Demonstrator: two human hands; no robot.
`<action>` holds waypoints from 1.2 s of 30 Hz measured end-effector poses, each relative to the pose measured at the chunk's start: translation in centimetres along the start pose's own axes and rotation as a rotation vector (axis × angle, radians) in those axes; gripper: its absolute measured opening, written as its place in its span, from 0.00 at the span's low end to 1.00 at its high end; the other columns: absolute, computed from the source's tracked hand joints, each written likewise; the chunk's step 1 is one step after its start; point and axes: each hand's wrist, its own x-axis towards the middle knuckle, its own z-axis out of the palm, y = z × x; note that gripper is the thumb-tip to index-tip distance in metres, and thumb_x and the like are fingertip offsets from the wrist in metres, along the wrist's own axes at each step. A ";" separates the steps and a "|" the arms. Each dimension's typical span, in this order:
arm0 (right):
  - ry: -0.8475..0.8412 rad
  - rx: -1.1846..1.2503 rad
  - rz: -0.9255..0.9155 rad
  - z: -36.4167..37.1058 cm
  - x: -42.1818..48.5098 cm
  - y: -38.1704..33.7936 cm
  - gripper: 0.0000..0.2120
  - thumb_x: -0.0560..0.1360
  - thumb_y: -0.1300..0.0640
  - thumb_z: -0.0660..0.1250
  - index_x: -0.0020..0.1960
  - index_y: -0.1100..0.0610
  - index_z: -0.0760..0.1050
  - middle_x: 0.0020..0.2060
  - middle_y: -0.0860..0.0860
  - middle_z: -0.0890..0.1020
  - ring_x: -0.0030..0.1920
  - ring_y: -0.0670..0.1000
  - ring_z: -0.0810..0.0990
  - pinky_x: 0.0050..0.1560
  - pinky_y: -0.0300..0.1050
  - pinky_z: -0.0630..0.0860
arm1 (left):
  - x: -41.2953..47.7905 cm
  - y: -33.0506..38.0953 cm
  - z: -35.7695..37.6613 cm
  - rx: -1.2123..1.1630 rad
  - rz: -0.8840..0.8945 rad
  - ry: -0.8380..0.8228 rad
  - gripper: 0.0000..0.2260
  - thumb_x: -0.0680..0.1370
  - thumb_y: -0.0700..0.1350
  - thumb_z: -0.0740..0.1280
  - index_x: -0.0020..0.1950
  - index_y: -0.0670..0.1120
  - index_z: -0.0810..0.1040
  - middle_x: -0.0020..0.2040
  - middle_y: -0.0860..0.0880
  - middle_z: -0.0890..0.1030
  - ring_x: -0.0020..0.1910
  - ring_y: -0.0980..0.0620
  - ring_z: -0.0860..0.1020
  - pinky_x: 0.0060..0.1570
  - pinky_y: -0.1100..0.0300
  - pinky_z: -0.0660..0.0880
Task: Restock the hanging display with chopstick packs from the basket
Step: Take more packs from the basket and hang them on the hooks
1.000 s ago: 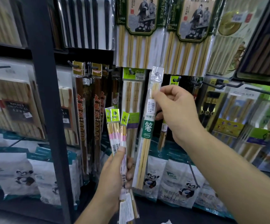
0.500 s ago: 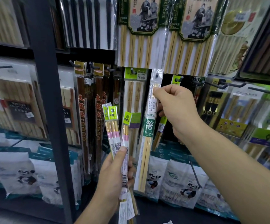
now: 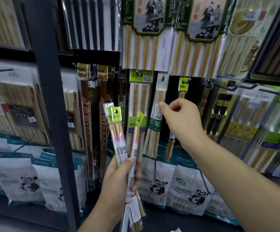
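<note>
My right-hand fingers (image 3: 177, 104) are curling loosely inward. The thumb tip is reaching left and touching the label of the green-banded chopstick pack (image 3: 155, 124); I cannot tell whether I am pinching it or only touching it. That pack is hanging by its clear header from a display peg (image 3: 163, 78), its foot slanting a little leftward. My right hand (image 3: 182, 124) is raised at label height, with the forearm running in from the lower right.

My left hand (image 3: 119, 180) is lower and upright. Its thumb is pressing across a fan of pink-banded chopstick packs (image 3: 118, 136) with lime header cards, and its fingers are wrapping round them from behind. These packs are standing in front of the dark brown packs (image 3: 87, 114) on the hanging display. Panda-printed bags (image 3: 157, 186) are sitting on the shelf below.
</note>
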 end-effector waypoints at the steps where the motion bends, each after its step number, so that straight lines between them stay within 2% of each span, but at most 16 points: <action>1: -0.034 0.002 0.004 0.0 -0.6 0.1 0.18 0.78 0.46 0.71 0.42 0.61 0.76 0.34 0.56 0.80 0.33 0.50 0.77 0.37 0.48 0.78 | 0.0 0.0 0.2 -0.022 -0.002 -0.021 0.07 0.78 0.41 0.68 0.54 0.40 0.77 0.39 0.42 0.81 0.28 0.52 0.74 0.21 0.61 0.67; 4: -0.221 0.026 0.050 0.3 -2.8 0.3 0.16 0.77 0.46 0.72 0.44 0.59 0.78 0.37 0.58 0.83 0.37 0.56 0.83 0.38 0.52 0.80 | -0.2 -0.3 0.6 -0.094 -0.021 -0.083 0.10 0.71 0.43 0.72 0.51 0.44 0.77 0.40 0.41 0.81 0.30 0.51 0.75 0.21 0.61 0.68; 6: -0.346 0.105 0.099 0.5 -3.8 0.6 0.13 0.77 0.48 0.74 0.46 0.59 0.79 0.35 0.54 0.84 0.35 0.53 0.84 0.31 0.47 0.79 | -0.4 -0.5 0.7 -0.100 -0.023 -0.105 0.10 0.71 0.41 0.74 0.50 0.44 0.78 0.39 0.42 0.80 0.30 0.51 0.75 0.21 0.60 0.68; 8: -0.376 0.182 0.141 0.4 -4.3 0.8 0.10 0.76 0.52 0.76 0.49 0.57 0.78 0.34 0.50 0.85 0.34 0.49 0.85 0.29 0.40 0.76 | -0.4 -0.7 0.8 -0.076 -0.006 -0.120 0.09 0.72 0.39 0.76 0.48 0.47 0.80 0.37 0.43 0.78 0.31 0.51 0.75 0.22 0.60 0.69; 11: -0.364 0.302 0.227 0.0 -4.4 1.0 0.11 0.74 0.59 0.77 0.52 0.59 0.78 0.38 0.56 0.86 0.34 0.50 0.85 0.29 0.40 0.77 | -0.5 -0.7 0.9 0.000 0.030 -0.143 0.08 0.71 0.40 0.74 0.46 0.49 0.79 0.34 0.43 0.74 0.28 0.51 0.71 0.23 0.61 0.69; 13: -0.366 0.334 0.251 -0.3 -4.4 1.1 0.10 0.75 0.61 0.77 0.52 0.62 0.79 0.40 0.59 0.86 0.33 0.49 0.83 0.31 0.39 0.77 | -0.6 -0.8 1.1 0.030 0.033 -0.126 0.11 0.70 0.41 0.78 0.45 0.49 0.78 0.34 0.42 0.73 0.25 0.51 0.69 0.22 0.61 0.69; 16: -0.332 0.362 0.218 -1.1 -4.1 1.0 0.07 0.76 0.63 0.74 0.52 0.63 0.80 0.40 0.58 0.87 0.34 0.49 0.83 0.31 0.38 0.77 | -0.6 -1.0 1.4 0.060 0.016 -0.069 0.13 0.66 0.52 0.83 0.41 0.51 0.81 0.34 0.46 0.78 0.28 0.52 0.75 0.26 0.61 0.74; 19: -0.254 0.430 0.177 -2.5 -3.0 0.6 0.04 0.77 0.63 0.73 0.52 0.59 0.81 0.42 0.56 0.88 0.36 0.47 0.83 0.33 0.37 0.77 | -0.6 -1.0 1.4 0.106 -0.034 -0.074 0.14 0.68 0.60 0.72 0.41 0.50 0.84 0.34 0.47 0.81 0.27 0.52 0.78 0.23 0.61 0.73; 21: -0.197 0.480 0.172 -3.6 -1.7 0.2 0.06 0.78 0.61 0.72 0.54 0.56 0.81 0.45 0.54 0.88 0.39 0.46 0.84 0.35 0.37 0.77 | -0.6 -1.2 1.4 0.003 -0.077 -0.138 0.16 0.71 0.60 0.69 0.45 0.48 0.83 0.37 0.44 0.80 0.26 0.51 0.73 0.20 0.62 0.66; 23: -0.121 0.522 0.167 -4.5 -0.3 -0.3 0.06 0.79 0.59 0.71 0.56 0.55 0.82 0.45 0.52 0.88 0.40 0.46 0.83 0.35 0.38 0.77 | -0.5 -1.4 1.2 -0.068 -0.099 -0.158 0.16 0.72 0.58 0.68 0.48 0.46 0.81 0.40 0.43 0.78 0.27 0.52 0.70 0.20 0.63 0.63; 25: -0.042 0.519 0.154 -5.0 0.8 -0.8 0.03 0.79 0.57 0.71 0.51 0.53 0.84 0.43 0.51 0.88 0.39 0.47 0.83 0.33 0.38 0.76 | -0.4 -1.6 1.1 -0.063 -0.093 -0.164 0.15 0.73 0.57 0.68 0.49 0.47 0.78 0.39 0.44 0.77 0.26 0.52 0.68 0.20 0.62 0.63; 29: 0.002 0.508 0.127 -5.1 1.5 -1.1 0.07 0.80 0.57 0.71 0.43 0.54 0.84 0.39 0.51 0.88 0.32 0.45 0.79 0.30 0.37 0.75 | -0.3 -1.6 1.0 0.005 -0.032 -0.185 0.14 0.77 0.57 0.65 0.51 0.46 0.77 0.37 0.45 0.75 0.26 0.52 0.69 0.21 0.61 0.65; 36: 0.040 0.487 0.141 -4.9 1.4 -1.2 0.08 0.81 0.55 0.70 0.44 0.56 0.82 0.38 0.52 0.88 0.33 0.47 0.82 0.31 0.39 0.77 | -0.3 -1.6 1.2 0.040 0.023 -0.165 0.11 0.78 0.54 0.65 0.51 0.49 0.81 0.37 0.45 0.75 0.28 0.52 0.71 0.22 0.60 0.66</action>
